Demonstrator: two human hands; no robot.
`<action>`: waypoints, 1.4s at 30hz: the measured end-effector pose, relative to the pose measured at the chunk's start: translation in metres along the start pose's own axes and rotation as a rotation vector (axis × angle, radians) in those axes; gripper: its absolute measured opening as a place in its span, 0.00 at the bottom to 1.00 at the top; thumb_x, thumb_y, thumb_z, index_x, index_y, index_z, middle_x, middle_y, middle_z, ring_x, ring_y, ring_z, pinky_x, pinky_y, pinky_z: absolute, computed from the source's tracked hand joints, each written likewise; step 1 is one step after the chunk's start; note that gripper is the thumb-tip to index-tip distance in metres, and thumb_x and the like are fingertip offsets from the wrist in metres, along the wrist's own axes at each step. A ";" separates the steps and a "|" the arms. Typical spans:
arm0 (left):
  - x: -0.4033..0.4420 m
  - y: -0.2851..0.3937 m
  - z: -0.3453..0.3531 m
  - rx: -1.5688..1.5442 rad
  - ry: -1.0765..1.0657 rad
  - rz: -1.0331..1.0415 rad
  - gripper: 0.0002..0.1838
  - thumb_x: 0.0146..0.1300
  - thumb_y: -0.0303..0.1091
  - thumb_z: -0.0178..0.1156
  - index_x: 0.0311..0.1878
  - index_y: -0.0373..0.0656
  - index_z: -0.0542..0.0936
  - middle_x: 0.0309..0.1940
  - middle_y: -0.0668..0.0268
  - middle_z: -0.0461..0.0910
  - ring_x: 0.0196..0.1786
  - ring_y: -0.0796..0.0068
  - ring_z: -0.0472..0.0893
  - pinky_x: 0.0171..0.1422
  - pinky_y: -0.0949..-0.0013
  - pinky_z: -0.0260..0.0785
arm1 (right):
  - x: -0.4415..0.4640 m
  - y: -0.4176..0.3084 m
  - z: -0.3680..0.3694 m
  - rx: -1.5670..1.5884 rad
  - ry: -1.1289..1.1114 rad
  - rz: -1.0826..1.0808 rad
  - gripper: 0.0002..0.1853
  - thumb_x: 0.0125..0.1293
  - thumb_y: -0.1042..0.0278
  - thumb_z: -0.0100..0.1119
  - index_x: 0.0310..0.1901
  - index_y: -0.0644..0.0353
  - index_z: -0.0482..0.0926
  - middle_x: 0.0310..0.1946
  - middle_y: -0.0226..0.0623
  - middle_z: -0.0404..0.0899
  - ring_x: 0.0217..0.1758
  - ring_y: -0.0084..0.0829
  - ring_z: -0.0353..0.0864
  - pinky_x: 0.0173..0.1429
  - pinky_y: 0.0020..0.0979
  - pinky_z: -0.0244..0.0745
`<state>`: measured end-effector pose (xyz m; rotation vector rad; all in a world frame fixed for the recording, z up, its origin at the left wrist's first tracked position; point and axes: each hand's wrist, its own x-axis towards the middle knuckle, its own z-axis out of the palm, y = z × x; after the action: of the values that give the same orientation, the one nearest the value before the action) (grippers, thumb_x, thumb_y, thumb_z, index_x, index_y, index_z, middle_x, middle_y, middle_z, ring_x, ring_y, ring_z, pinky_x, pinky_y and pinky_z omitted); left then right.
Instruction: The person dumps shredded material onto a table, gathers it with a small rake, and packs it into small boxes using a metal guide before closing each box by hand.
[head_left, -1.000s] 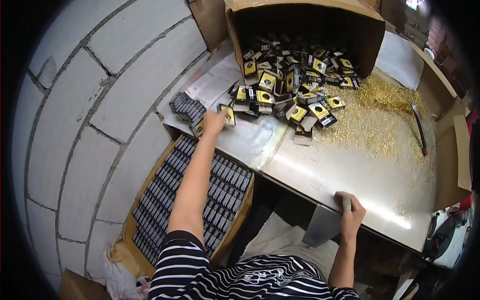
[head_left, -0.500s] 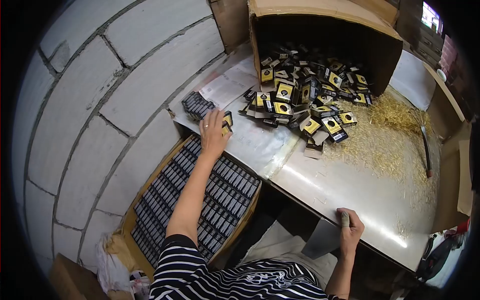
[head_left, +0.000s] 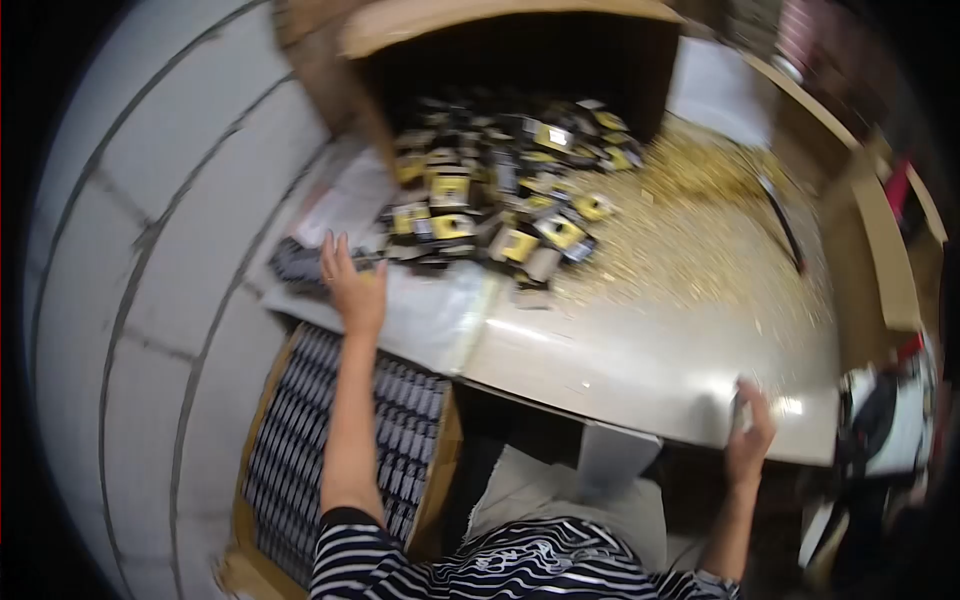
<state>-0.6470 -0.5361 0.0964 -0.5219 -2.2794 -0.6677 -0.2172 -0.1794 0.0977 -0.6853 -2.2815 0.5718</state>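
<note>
Our group of small dark boxes [head_left: 295,262] stands closely packed at the left end of the worktable [head_left: 620,350], near its front edge. Over its right end is our left hand [head_left: 355,285], palm down, fingers open and spread; a bit of yellow shows just beside it, and blur keeps us from telling whether the fingertips touch a box. Behind the group we see a printed paper sheet [head_left: 345,205] lying flat. Below, in front of the table, an open carton [head_left: 450,440] holds tight rows of similar dark boxes.

To the right of our left hand, a loose heap of black-and-yellow boxes [head_left: 450,225] spills from a large cardboard carton [head_left: 520,15] lying on its side. Beyond the heap we have thin gold-coloured strips [head_left: 700,250] scattered over the table, with a dark-handled tool [head_left: 785,230] among them. Our right hand [head_left: 752,435] is at the table's front edge, well apart from the boxes, its fingers partly bent; it is too blurred for us to tell whether it grips anything. A block wall [head_left: 150,250] rises on our left.
</note>
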 end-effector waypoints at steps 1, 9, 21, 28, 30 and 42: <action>0.007 0.022 0.003 0.020 -0.073 0.187 0.38 0.50 0.29 0.68 0.65 0.39 0.65 0.70 0.52 0.58 0.71 0.51 0.57 0.74 0.51 0.48 | 0.012 0.032 -0.010 -0.050 0.075 0.093 0.11 0.64 0.79 0.52 0.47 0.69 0.78 0.48 0.50 0.80 0.55 0.47 0.79 0.61 0.37 0.70; 0.068 0.096 0.100 0.264 -0.751 0.043 0.28 0.48 0.37 0.71 0.49 0.33 0.71 0.54 0.44 0.72 0.51 0.45 0.78 0.52 0.52 0.73 | 0.080 0.159 0.029 -0.332 -0.103 0.370 0.37 0.67 0.49 0.50 0.70 0.66 0.54 0.73 0.53 0.48 0.77 0.47 0.44 0.78 0.41 0.41; -0.058 0.191 -0.020 -1.723 -0.668 -0.521 0.16 0.57 0.32 0.64 0.45 0.33 0.75 0.47 0.59 0.76 0.49 0.76 0.76 0.51 0.75 0.68 | 0.080 0.032 0.093 0.037 -0.510 0.069 0.30 0.70 0.53 0.47 0.65 0.66 0.62 0.70 0.51 0.55 0.74 0.48 0.53 0.75 0.39 0.50; -0.212 0.195 -0.068 -1.739 -1.077 -0.854 0.42 0.49 0.25 0.69 0.68 0.30 0.59 0.68 0.51 0.62 0.65 0.63 0.69 0.70 0.64 0.61 | 0.075 0.009 0.163 -0.218 -0.264 -0.205 0.28 0.67 0.60 0.49 0.65 0.68 0.63 0.68 0.54 0.60 0.72 0.49 0.57 0.73 0.40 0.55; -0.249 0.183 -0.065 -1.652 -0.950 -0.839 0.41 0.50 0.23 0.68 0.68 0.31 0.60 0.67 0.53 0.63 0.67 0.65 0.67 0.71 0.64 0.60 | 0.077 -0.003 0.155 -0.308 -0.389 -0.236 0.26 0.65 0.65 0.49 0.64 0.67 0.65 0.66 0.51 0.64 0.70 0.49 0.61 0.71 0.37 0.59; -0.373 0.175 -0.005 -0.991 -1.575 -0.529 0.17 0.56 0.25 0.65 0.50 0.37 0.78 0.40 0.66 0.81 0.41 0.77 0.79 0.45 0.72 0.73 | -0.007 -0.026 0.153 -0.195 -0.219 -0.205 0.24 0.62 0.66 0.54 0.60 0.63 0.70 0.66 0.51 0.62 0.71 0.50 0.58 0.73 0.44 0.54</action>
<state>-0.2989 -0.4663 -0.1123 -1.1892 -3.3778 -2.3256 -0.3288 -0.2353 0.0059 -0.4903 -2.5994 0.3435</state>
